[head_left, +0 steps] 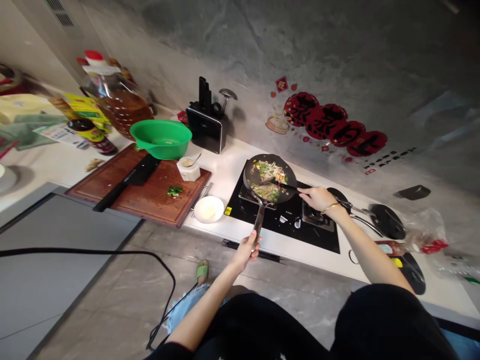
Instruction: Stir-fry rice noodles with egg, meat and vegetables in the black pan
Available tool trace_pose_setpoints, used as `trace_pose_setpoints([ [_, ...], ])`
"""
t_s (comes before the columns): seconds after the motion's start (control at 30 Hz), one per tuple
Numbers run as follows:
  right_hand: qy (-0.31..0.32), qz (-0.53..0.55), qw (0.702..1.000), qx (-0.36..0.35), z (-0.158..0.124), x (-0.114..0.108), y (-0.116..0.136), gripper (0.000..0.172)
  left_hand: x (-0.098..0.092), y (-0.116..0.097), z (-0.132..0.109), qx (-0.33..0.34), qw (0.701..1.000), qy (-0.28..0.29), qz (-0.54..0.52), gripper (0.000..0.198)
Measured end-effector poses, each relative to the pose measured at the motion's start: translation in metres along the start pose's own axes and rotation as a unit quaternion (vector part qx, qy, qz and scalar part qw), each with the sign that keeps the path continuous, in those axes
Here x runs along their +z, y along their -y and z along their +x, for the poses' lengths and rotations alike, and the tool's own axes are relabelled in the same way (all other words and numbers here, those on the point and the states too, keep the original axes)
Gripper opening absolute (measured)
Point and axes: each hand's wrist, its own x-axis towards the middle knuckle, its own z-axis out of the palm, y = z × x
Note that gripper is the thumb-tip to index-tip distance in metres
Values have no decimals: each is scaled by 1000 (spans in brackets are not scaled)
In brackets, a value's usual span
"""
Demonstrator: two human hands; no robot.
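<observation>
My left hand (245, 251) is wrapped around the handle of a dark frying pan (288, 172), which sits on the left burner of a black gas stove (247, 212). Inside the pan lies a mix of pale bean sprouts or noodles (276, 173) with green bits. My right hand (318, 199) comes in from the right, closed on a black spatula (289, 188). Its blade is down among the food and partly hidden by it. A white bowl (209, 209) with a little pale residue stands left of the stove.
A wooden cutting board (159, 200) to the left bears a cleaver (140, 172), chopped greens (174, 191), a white seasoning jar (188, 170) and a green basin (162, 140). Behind it stand a knife block (206, 127) and an oil jug (120, 105). Another pan (388, 220) lies at right.
</observation>
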Motion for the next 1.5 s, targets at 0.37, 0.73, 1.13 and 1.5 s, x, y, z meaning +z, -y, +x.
trace_pose_setpoints([
  [0.37,19,-58,998,2,-16,1,-6,40,1,-2,-2,-9,1000,5,-5,57],
  [0.73,73,59,993,73,2,-6,-52,36,3,-2,-2,-2,1000,1,-9,56],
  [1.13,-16,46,997,60,-1,16,-25,41,2,-2,-2,0,1000,4,-12,56],
  [1.5,37,-11,990,139,6,12,36,41,2,-1,-1,-4,1000,0,-14,56],
])
